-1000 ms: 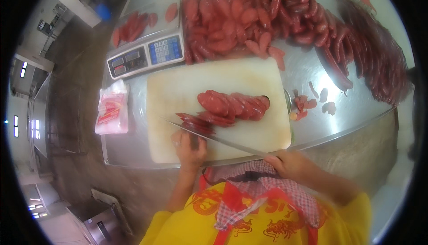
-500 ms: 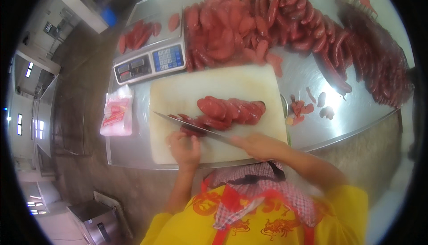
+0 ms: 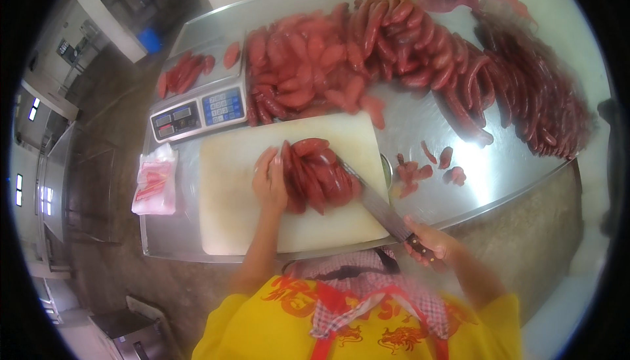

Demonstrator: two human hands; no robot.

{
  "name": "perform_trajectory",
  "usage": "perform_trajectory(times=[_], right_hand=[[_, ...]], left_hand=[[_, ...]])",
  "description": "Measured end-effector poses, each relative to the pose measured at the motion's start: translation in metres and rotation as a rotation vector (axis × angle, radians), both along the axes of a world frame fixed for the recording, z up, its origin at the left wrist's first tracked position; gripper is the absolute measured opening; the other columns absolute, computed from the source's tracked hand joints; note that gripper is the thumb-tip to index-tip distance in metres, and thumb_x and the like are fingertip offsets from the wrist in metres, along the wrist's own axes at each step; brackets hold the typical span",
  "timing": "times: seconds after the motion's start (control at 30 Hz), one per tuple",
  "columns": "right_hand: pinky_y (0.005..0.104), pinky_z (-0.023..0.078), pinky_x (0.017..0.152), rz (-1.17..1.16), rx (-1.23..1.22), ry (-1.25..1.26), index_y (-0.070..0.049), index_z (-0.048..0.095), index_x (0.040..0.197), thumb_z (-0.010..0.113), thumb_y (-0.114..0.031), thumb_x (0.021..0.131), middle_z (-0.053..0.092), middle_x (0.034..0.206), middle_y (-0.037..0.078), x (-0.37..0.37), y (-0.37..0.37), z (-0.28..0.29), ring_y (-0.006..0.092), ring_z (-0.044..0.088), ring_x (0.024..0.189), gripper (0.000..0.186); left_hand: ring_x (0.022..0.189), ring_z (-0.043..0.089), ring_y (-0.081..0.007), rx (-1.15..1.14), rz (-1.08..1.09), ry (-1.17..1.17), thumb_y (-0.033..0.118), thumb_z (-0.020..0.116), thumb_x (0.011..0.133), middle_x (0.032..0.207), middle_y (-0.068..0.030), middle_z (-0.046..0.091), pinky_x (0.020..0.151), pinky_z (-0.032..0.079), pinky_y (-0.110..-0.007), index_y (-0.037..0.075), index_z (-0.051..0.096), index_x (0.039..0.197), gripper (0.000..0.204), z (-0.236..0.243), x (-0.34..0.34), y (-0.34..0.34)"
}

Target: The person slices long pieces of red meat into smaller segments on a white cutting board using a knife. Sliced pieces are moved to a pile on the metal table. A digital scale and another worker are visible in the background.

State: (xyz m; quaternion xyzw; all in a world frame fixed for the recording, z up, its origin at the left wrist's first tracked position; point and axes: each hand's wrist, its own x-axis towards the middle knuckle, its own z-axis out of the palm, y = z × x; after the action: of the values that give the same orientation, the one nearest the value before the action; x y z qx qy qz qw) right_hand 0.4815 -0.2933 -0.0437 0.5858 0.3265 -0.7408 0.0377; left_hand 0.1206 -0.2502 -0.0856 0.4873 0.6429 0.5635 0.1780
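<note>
A heap of red sausage slices (image 3: 321, 178) lies on the white cutting board (image 3: 226, 183). Along the heap's left side rests my left hand (image 3: 268, 180), its fingers stretched out and touching the slices. My right hand (image 3: 430, 242), off the board's near right corner, is closed round the dark handle of a long knife (image 3: 377, 208). The knife's blade slants up and left across the board, its far end against the heap's right side. Some slices are partly hidden behind my left fingers.
A digital scale (image 3: 197, 112) with several sausage pieces stands at the back left. Piled sausages (image 3: 407, 39) fill the steel table's (image 3: 420, 120) far side, curving right. Small scraps (image 3: 412, 173) lie right of the board. A plastic bag packet (image 3: 155, 180) sits left.
The slices have been gathered from a spread row into a tighter heap. My left hand has moved up beside them, and the knife has swung over to their right side.
</note>
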Motion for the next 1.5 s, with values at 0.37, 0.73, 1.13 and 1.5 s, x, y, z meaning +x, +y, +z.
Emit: perform_trajectory(times=[0.37, 0.73, 1.13, 1.5], right_hand=[[0.0299, 0.032, 0.032, 0.026, 0.123, 0.033, -0.003, 0.050, 0.064, 0.032, -0.072, 0.093, 0.043, 0.046, 0.005, -0.069, 0.060, 0.020, 0.0149, 0.040, 0.033, 0.077], [0.0315, 0.034, 0.034, -0.215, 0.603, 0.066, -0.004, 0.050, 0.062, 0.038, -0.069, 0.093, 0.045, 0.048, 0.005, -0.127, 0.245, 0.073, 0.0169, 0.044, 0.036, 0.074], [0.0335, 0.046, 0.052, -0.297, 0.701, -0.250, 0.000, 0.060, 0.077, 0.043, -0.059, 0.097, 0.059, 0.064, 0.010, -0.004, 0.099, 0.038, 0.0207, 0.059, 0.058, 0.065], [0.0528, 0.050, 0.076, 0.284, 0.893, -0.468, -0.002, 0.064, 0.108, 0.051, -0.056, 0.089, 0.066, 0.098, 0.026, 0.010, -0.016, 0.004, 0.0418, 0.066, 0.088, 0.058]], left_hand=[[0.131, 0.041, -0.0362, 0.026, 0.205, 0.116, 0.023, 0.077, 0.079, 0.140, -0.0233, 0.043, 0.111, 0.030, -0.043, -0.006, 0.041, 0.137, 0.074, -0.004, 0.068, 0.050], [0.134, 0.036, -0.0412, 0.248, 0.336, 0.392, 0.037, 0.072, 0.081, 0.140, -0.0206, 0.046, 0.112, 0.021, -0.057, 0.009, 0.056, 0.132, 0.060, 0.065, 0.025, 0.299], [0.137, 0.033, -0.0399, -0.169, 0.276, 0.715, 0.067, 0.053, 0.082, 0.144, -0.0152, 0.047, 0.108, 0.019, -0.064, 0.029, 0.071, 0.115, 0.054, 0.063, 0.021, 0.395], [0.112, 0.059, -0.0219, -0.031, -0.314, 0.028, 0.032, 0.064, 0.093, 0.121, -0.0137, 0.063, 0.098, 0.044, -0.031, -0.003, 0.055, 0.130, 0.051, 0.107, -0.042, 0.368]])
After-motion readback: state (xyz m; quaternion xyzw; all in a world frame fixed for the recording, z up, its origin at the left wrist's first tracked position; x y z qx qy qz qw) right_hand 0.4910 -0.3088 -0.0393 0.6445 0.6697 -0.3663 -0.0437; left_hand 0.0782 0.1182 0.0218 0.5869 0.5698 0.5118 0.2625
